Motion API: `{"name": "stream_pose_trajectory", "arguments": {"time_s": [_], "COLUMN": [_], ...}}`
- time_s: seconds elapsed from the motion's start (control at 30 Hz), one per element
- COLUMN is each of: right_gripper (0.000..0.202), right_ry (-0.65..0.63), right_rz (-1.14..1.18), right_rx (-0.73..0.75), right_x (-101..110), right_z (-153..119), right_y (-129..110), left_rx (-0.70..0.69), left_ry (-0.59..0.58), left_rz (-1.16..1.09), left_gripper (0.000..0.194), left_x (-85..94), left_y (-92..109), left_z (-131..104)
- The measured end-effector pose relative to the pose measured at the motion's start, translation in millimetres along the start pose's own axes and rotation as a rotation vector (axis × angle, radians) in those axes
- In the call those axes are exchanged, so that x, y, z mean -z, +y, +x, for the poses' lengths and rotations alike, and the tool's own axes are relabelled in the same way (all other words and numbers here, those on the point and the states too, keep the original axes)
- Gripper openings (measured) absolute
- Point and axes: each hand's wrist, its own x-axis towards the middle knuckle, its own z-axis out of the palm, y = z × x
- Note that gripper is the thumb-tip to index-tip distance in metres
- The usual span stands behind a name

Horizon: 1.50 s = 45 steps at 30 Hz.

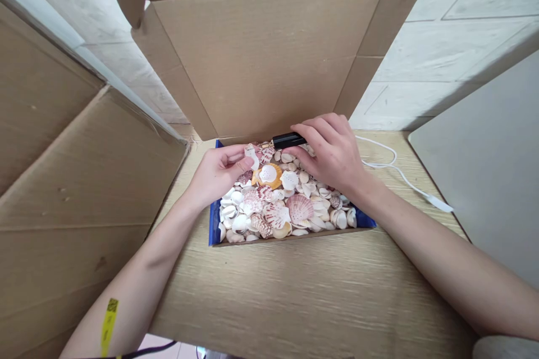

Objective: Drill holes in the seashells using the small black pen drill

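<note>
My left hand (224,170) pinches a small white shell (251,157) between thumb and fingers. In my right hand (330,148) is a black pen-shaped mini drill (288,140), lying nearly level. Its brass-coloured tip points left at the shell; whether the two touch I cannot tell. Both hands are over a shallow box with blue side walls (214,219), filled with seashells (273,213). Among them are an orange scallop shell (275,178) with a white dotted piece on it, pinkish striped scallops and many small white shells.
The box stands on a pale wooden table (269,297). An open cardboard box (269,50) rises behind it, with more cardboard (76,179) at the left. A white cable (408,179) runs right to a white plug-like end. A grey-white panel (492,151) borders the right side.
</note>
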Motion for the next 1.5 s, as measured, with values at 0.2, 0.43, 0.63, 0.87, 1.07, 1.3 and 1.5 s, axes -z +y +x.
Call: {"name": "stream_pose_trajectory", "arguments": {"time_s": [0.2, 0.43, 0.63, 0.87, 1.07, 1.3, 1.5], "right_gripper": [0.031, 0.053, 0.056, 0.035, 0.028, 0.039, 0.048], "right_ry": [-0.003, -0.375, -0.458, -0.106, 0.015, -0.135, -0.294], "right_rz": [0.011, 0.076, 0.125, 0.013, -0.014, 0.076, 0.089], "right_rx": [-0.013, -0.209, -0.185, -0.026, 0.019, -0.107, -0.161], "right_x": [1, 0, 2, 0, 0, -3, -3], "right_z": [0, -1, 0, 0, -2, -2, -1], "right_y": [-1, -6, -8, 1, 4, 1, -2], "left_rx": [0.014, -0.011, -0.038, -0.044, -0.068, -0.036, -0.045], "left_ry": [-0.098, -0.121, -0.036, -0.043, -0.121, -0.129, -0.159], "left_rz": [0.023, 0.038, 0.006, 0.099, 0.165, 0.167, 0.118], "left_gripper": [0.041, 0.042, 0.038, 0.037, 0.032, 0.028, 0.031], "left_x": [2.4, 3.4, 0.5, 0.3, 2.1, 4.6, 3.8], "left_y": [4, 5, 3, 5, 8, 10, 8], "left_z": [-1, 0, -1, -3, -3, -3, -3]}}
